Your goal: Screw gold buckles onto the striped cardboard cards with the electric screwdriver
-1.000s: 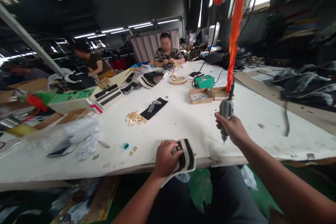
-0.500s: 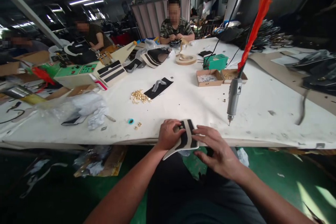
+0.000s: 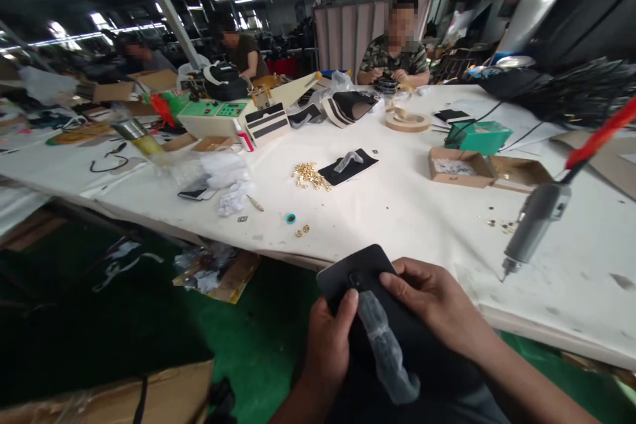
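Observation:
Both of my hands hold a flat black piece (image 3: 355,270) in front of the white table's (image 3: 397,205) near edge, its dark side up. My left hand (image 3: 330,343) grips it from below with the thumb on top. My right hand (image 3: 432,301) pinches its right side with closed fingers. A clear plastic-wrapped strip (image 3: 385,348) hangs from the piece over my lap. A grey power screwdriver (image 3: 534,224) dangles on a red cord (image 3: 599,138) above the table to my right, untouched.
On the table lie gold fittings (image 3: 311,175), another black piece (image 3: 348,167), cardboard boxes (image 3: 460,167), a green box (image 3: 477,137) and a tape roll (image 3: 408,121). Other people sit at the far end (image 3: 395,53) and far left (image 3: 243,53). A cardboard carton (image 3: 114,396) sits on the green floor.
My right hand let go of the screwdriver, which now hangs free, and joined the left on the piece. The piece was turned from striped side to black side and drawn off the table.

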Demonstrator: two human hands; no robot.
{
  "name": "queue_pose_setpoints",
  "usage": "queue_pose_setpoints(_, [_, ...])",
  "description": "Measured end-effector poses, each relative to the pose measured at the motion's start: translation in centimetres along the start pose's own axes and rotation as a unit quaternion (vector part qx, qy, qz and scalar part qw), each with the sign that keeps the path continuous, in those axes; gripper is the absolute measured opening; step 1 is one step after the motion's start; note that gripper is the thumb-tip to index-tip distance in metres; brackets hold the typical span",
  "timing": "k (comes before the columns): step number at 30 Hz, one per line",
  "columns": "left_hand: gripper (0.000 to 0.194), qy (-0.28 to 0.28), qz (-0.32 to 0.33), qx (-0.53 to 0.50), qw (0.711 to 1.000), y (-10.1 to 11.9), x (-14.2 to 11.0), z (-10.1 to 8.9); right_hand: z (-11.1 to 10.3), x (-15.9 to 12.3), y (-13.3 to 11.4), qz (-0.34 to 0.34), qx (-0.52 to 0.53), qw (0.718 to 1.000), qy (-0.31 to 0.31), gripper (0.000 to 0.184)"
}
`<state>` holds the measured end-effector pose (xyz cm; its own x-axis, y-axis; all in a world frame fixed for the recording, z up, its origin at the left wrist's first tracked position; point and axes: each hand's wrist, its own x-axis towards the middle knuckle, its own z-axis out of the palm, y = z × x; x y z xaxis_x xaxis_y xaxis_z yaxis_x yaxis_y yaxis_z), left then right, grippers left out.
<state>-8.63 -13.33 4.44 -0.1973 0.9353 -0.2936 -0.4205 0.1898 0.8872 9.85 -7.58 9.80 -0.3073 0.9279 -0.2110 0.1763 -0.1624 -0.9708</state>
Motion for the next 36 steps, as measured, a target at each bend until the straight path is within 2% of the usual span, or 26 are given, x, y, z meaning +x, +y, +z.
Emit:
queue_pose_setpoints(2, [0.059,0.042,-0.01,0.052,0.998,-0.4,-0.4,-1.1,1.5,2.6,0.2,-0.028,-0.023,0.999,-0.005,0.046])
queue_pose_setpoints(5, [0.058,0.093,-0.026,0.039,0.995,-0.4,-0.4,-2.3,3.9,7.9,0.7,-0.111,-0.092,0.989,0.035,0.039])
queue_pose_setpoints(9, [0.056,0.122,-0.047,0.005,0.991,-0.2,-0.6,-3.7,7.4,14.8,1.3,-0.16,-0.216,0.963,0.009,0.025])
queue_pose_setpoints(11, [0.058,0.121,-0.061,-0.006,0.991,-0.4,-0.8,-4.4,9.0,17.3,1.5,-0.168,-0.274,0.947,0.003,0.025])
queue_pose_setpoints(15, [0.057,0.103,-0.069,0.001,0.992,-0.8,-1.0,-5.6,10.8,20.3,1.6,-0.176,-0.323,0.93,-0.023,0.026])
queue_pose_setpoints(21, [0.048,0.102,-0.058,-0.004,0.993,-0.1,-0.3,-5.6,11.5,22.0,1.4,-0.176,-0.352,0.919,-0.03,0.009])
queue_pose_setpoints(23, [0.046,0.109,-0.044,-0.007,0.993,0.4,0.0,-5.5,11.0,21.4,1.1,-0.174,-0.342,0.923,-0.02,0.007])
queue_pose_setpoints(25, [0.045,0.121,-0.026,0.006,0.992,0.7,0.3,-5.3,9.9,19.4,0.7,-0.17,-0.3,0.939,0.003,0.012])
queue_pose_setpoints(28, [0.043,0.126,0.011,0.068,0.99,1.2,0.6,-4.9,7.2,13.7,0.2,-0.17,-0.143,0.971,0.086,0.024])
queue_pose_setpoints(30, [0.04,0.116,0.033,0.121,0.985,1.5,0.7,-4.2,5.5,8.9,0.4,-0.179,-0.092,0.971,0.132,0.022])
queue_pose_setpoints(32, [0.039,0.095,0.054,0.159,0.981,1.8,0.7,-3.0,4.4,4.5,1.1,-0.217,-0.084,0.963,0.134,0.014])
queue_pose_setpoints(34, [0.039,0.058,0.067,0.182,0.979,2.0,0.6,-1.4,3.8,1.4,2.2,-0.253,-0.088,0.954,0.131,0.007])
queue_pose_setpoints(36, [0.04,0.017,0.082,0.203,0.976,1.9,0.3,0.5,3.4,-0.3,3.3,-0.271,-0.093,0.947,0.148,0.005])
